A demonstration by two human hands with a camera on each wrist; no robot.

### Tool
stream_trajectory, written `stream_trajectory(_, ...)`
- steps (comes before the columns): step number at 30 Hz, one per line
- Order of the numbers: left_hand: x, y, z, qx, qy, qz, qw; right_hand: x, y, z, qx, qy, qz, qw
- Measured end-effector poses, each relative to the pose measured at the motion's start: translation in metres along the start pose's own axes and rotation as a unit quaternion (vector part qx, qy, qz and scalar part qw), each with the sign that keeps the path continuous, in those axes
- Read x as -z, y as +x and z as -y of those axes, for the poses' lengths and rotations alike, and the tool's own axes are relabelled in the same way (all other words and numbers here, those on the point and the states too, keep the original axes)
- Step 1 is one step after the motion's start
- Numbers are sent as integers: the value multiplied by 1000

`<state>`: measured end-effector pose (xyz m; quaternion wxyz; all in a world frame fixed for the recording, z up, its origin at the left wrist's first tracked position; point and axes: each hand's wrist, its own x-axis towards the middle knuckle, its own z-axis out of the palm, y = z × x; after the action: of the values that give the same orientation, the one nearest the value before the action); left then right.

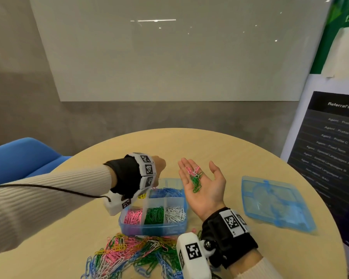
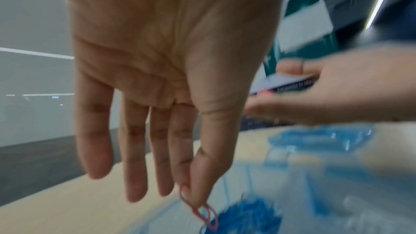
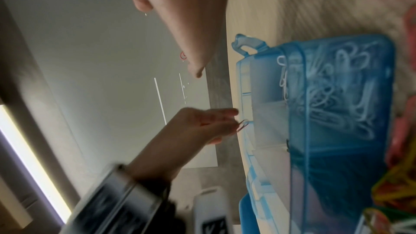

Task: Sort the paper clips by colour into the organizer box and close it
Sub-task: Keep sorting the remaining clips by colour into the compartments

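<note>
The blue organizer box (image 1: 153,228) stands open on the round table, holding pink, green, white, blue and yellow clips in separate compartments. My left hand (image 1: 159,164) hovers over the box's far-left end. In the left wrist view its thumb and index finger pinch a pink paper clip (image 2: 199,210). My right hand (image 1: 208,178) lies palm up just right of the box, fingers straight. On that palm rests a small heap of green and pink clips (image 1: 195,177). A mixed pile of clips (image 1: 133,256) lies in front of the box.
The box's loose blue lid (image 1: 276,202) lies flat on the table (image 1: 220,150) to the right. A blue chair (image 1: 22,158) stands at the left. A whiteboard and a poster stand (image 1: 330,137) rise beyond the table's far edge.
</note>
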<state>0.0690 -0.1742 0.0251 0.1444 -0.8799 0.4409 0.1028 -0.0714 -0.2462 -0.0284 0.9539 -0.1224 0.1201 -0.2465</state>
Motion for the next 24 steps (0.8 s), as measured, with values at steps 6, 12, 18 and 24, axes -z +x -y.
stream_trajectory(6, -2, -42, 30, -14, -19, 19, 1000, 0, -1, -3, -5, -13, 9, 1000)
stream_trajectory(12, -1, -59, 44, -60, -172, -122, 976, 0, -5, -15, -41, -37, 35, 998)
stream_trajectory(18, -1, -47, 19, -186, -266, -227, 918, 0, -9, -15, -73, -26, 62, 995)
stream_trajectory(24, -7, -29, 11, -199, -290, -221, 910, 6, -3, -15, -105, 10, 88, 991)
